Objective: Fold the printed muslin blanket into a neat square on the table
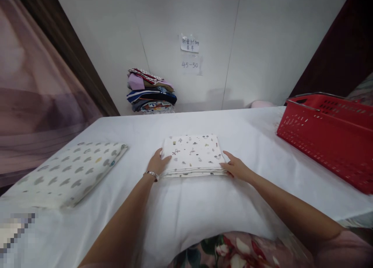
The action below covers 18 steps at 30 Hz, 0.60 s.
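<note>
Our left hand (157,162) and right hand (236,167) touch the folded cloth (194,149) at its 9 and 3 o'clock sides, thumbs parted from fingers; whether they pinch, we cannot tell. An uneven pull could skew its layers. On our tabletop (204,122): two cloths, counting the grey-print cloth (81,171) at 9; one basket (326,143) at 3. Beyond: one pile (151,93) at 11, two notes (190,46) at 12.

Folded cloth (192,150): white, small scattered grey and brown motifs. Flat rectangle, stacked layers showing along its near side. Lies flat on the tabletop (204,122), long sides roughly parallel to far edge, well in from left edge.
</note>
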{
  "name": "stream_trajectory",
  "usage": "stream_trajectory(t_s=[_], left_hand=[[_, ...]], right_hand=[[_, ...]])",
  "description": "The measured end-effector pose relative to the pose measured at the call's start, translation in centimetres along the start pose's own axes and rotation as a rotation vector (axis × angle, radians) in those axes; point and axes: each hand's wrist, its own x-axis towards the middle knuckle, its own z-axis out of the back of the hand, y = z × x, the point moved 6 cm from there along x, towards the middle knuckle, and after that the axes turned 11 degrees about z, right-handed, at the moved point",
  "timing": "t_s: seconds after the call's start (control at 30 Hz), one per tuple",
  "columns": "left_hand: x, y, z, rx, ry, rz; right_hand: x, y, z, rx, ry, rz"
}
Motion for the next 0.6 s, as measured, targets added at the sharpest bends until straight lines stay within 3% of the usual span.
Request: stream_trajectory(t_s=[0.1,0.17,0.23,0.33,0.4,0.6], left_hand=[[-1.7,-0.2,1.0,0.001,-0.119,-0.074],[-4.0,-1.3,1.6,0.033,-0.242,-0.252],[-6.7,-2.8,1.3,0.081,-0.285,-0.473],[-10.0,-5.1,-0.6,0.136,-0.196,-0.722],[-11.2,-6.2,-1.9,0.157,-0.142,-0.804],[-10.8,-7.2,-4.0,0.185,-0.086,-0.821]], right_hand=[[-0.8,0.7,1.1,-0.267,-0.068,0.109],[-1.4,1.5,1.8,-0.458,-0.174,0.231],[-2.0,2.6,1.9,-0.558,-0.248,0.402],[-2.1,3.8,0.7,-0.581,-0.203,0.649],[-1.7,4.2,0.0,-0.603,-0.13,0.727],[-0.9,4.2,-0.4,-0.645,-0.011,0.74]])
